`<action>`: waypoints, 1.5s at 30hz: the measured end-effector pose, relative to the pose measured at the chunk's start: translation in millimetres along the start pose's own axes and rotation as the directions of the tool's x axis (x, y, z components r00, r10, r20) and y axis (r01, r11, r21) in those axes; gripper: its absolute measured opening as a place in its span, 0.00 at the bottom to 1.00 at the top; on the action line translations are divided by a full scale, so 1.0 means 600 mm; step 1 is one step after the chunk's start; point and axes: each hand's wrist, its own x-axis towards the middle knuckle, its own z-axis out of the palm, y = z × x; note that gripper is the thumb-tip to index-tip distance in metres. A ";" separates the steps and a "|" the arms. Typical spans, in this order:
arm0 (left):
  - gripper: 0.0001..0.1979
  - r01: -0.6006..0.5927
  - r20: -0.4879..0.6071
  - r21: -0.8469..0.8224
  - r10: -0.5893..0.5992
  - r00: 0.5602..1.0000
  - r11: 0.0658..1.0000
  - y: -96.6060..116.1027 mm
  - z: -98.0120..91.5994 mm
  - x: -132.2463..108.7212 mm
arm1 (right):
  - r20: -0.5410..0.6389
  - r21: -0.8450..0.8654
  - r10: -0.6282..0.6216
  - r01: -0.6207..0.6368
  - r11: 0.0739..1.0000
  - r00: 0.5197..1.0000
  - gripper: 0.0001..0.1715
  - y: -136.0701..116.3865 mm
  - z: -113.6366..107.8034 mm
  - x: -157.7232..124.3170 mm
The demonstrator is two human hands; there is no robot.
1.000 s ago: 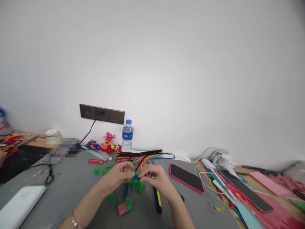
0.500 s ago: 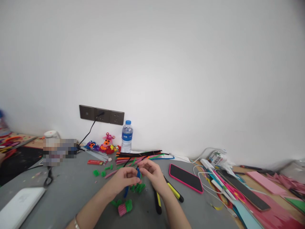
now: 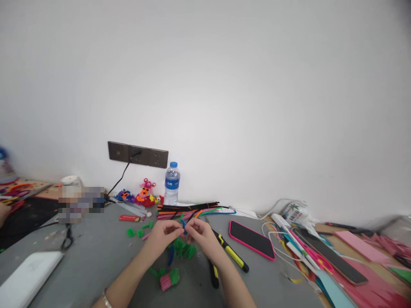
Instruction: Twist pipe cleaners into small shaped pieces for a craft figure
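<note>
My left hand (image 3: 164, 236) and my right hand (image 3: 199, 234) meet over the grey table, fingers pinched on a blue pipe cleaner (image 3: 183, 224). Part of it is hidden by the fingertips. Below them lie bent green pipe cleaners (image 3: 185, 249) and a separate blue piece (image 3: 171, 256). Closer to me sits a pink and green pipe cleaner piece (image 3: 169, 279). Pliers with yellow and black handles (image 3: 236, 256) rest beside and partly under my right forearm. Behind the hands is a bundle of coloured pipe cleaners (image 3: 189, 209).
A water bottle (image 3: 172, 184) stands by the wall near small colourful figures (image 3: 146, 194). At right lie a pink-edged phone (image 3: 252, 240), white cables and coloured paper (image 3: 375, 278). A white device (image 3: 30, 278) is at front left. Another person's hand (image 3: 4, 211) shows at far left.
My hands have drawn level, with the fingertips pinched closer together on the blue pipe cleaner. More of the green pieces below shows. The view has shifted slightly.
</note>
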 end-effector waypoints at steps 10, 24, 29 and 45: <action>0.08 -0.115 -0.112 0.322 0.159 0.981 0.940 0.017 -0.020 -0.006 | -0.036 0.013 -0.007 0.007 1.000 0.999 0.19 -0.015 0.000 -0.004; 0.05 -0.332 -0.092 0.501 0.431 0.898 0.799 0.006 -0.023 -0.007 | -0.088 -0.113 -0.102 0.092 0.989 0.991 0.11 -0.024 0.003 -0.008; 0.04 -0.376 -0.121 0.529 0.506 0.854 0.761 0.004 -0.024 -0.007 | -0.084 -0.019 -0.111 0.109 0.994 0.990 0.15 -0.028 0.002 -0.006; 0.05 -0.478 -0.092 0.601 0.650 0.755 0.641 -0.003 -0.026 -0.007 | -0.051 0.031 -0.035 0.037 0.999 0.998 0.20 -0.034 0.008 -0.010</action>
